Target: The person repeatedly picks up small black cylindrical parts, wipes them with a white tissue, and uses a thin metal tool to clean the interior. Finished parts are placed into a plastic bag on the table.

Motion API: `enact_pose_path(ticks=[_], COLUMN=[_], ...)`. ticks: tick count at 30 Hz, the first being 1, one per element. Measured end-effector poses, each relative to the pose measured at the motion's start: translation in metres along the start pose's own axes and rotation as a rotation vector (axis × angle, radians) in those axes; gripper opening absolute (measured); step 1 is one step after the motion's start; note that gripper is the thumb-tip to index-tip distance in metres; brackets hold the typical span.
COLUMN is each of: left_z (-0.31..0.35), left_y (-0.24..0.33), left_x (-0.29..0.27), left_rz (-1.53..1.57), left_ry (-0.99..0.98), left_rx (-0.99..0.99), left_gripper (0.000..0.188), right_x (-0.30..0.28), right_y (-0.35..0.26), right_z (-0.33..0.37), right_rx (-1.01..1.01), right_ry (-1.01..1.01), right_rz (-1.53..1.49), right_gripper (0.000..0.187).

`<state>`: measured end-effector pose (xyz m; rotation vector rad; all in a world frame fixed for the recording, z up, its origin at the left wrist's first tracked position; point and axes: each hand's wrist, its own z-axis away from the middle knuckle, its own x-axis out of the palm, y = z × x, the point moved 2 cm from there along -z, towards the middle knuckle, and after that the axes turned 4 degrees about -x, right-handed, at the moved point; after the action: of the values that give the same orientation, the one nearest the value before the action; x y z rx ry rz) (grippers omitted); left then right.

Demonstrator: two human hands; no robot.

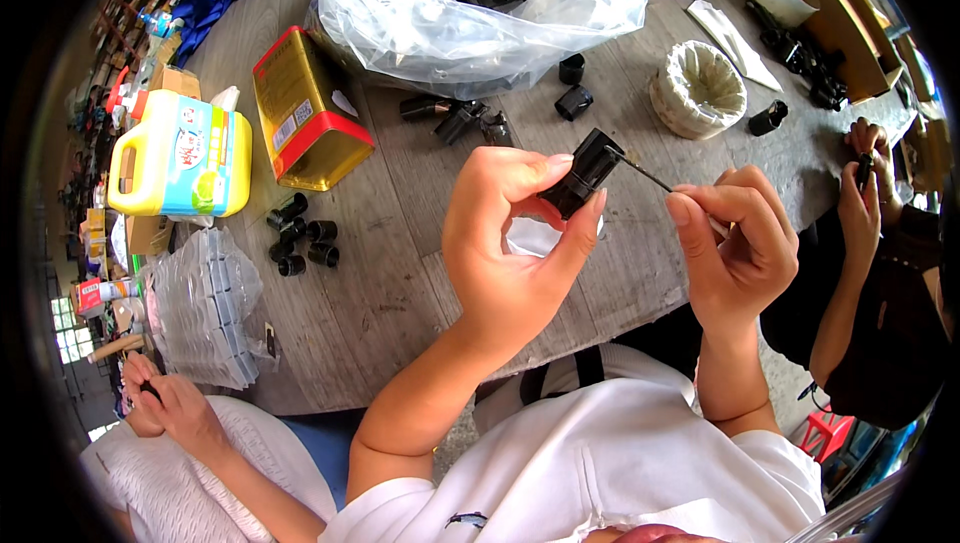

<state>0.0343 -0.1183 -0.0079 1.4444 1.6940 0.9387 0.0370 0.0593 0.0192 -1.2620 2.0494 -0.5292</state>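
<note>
Between the thumb and fingers of my left hand (505, 243) is a black plastic part (583, 175), held tilted above the table. My right hand (738, 243) pinches a thin dark stick (640, 169), whose far tip meets the upper right side of the part. A piece of white paper or cloth (535, 236) shows behind my left hand, partly hidden by it. Just beyond my hands lie loose black pieces (462, 121) and two short black caps (574, 102). A tub lined with crumpled plastic (698, 90) stands beyond my right hand.
A clear bag (480, 33) of black parts sits at the back. On the left stand a gold-and-red tin (310, 113), a yellow jug (180, 158), small black caps (290, 233) and stacked plastic trays (205, 308). People work on both sides; their hands (180, 408) hold small dark pieces.
</note>
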Motion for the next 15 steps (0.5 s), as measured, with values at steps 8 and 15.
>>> enact_pose_path(ticks=[8, 15], left_z=[-0.004, -0.001], left_y=[0.004, 0.008], left_x=[0.0, 0.002], left_rz=[-0.297, -0.365], left_ry=[0.046, 0.073], left_rx=[0.267, 0.327], left_gripper=[0.039, 0.03], right_x=[0.0, -0.007], right_y=[-0.008, -0.008], right_z=[-0.004, 0.003], right_rx=[0.019, 0.14], right_ry=[-0.048, -0.089], right_rz=[0.147, 0.246], right_gripper=[0.009, 0.005])
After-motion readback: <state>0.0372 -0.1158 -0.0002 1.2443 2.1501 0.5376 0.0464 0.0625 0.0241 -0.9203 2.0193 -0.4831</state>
